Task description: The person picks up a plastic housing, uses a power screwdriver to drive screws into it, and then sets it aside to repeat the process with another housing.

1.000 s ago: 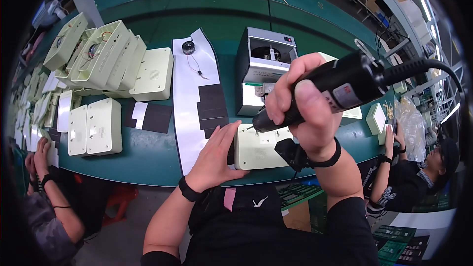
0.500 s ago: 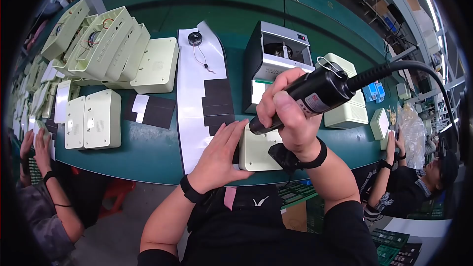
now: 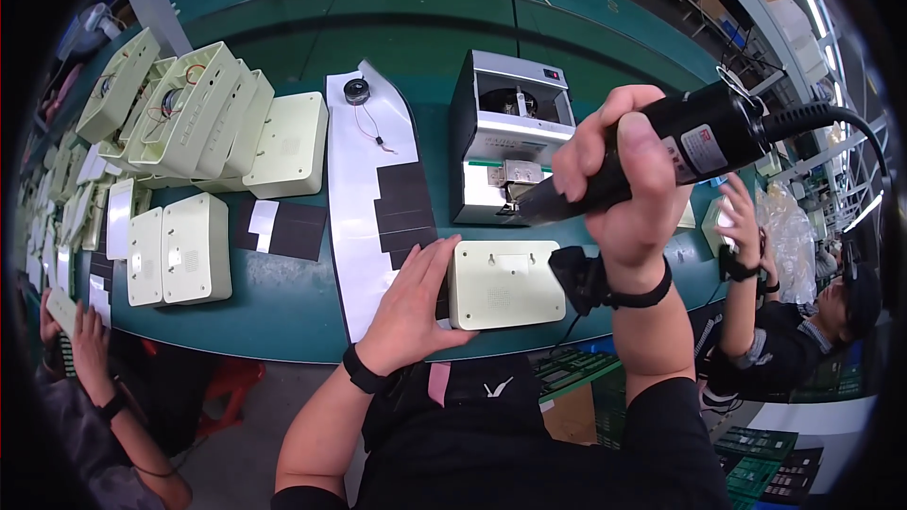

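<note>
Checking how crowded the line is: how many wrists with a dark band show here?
5: the left hand, the right hand, two on the person at the right edge, one on the person at lower left. Others may be hidden.

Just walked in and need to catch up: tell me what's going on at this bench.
A person stands at a green workbench. Their right hand grips a black electric screwdriver on a cable, raised with its tip pointing toward a grey box-shaped machine. Their left hand rests against the left side of a cream plastic housing lying flat at the bench edge. More cream housings are stacked at the left. Other people work on either side.
</note>
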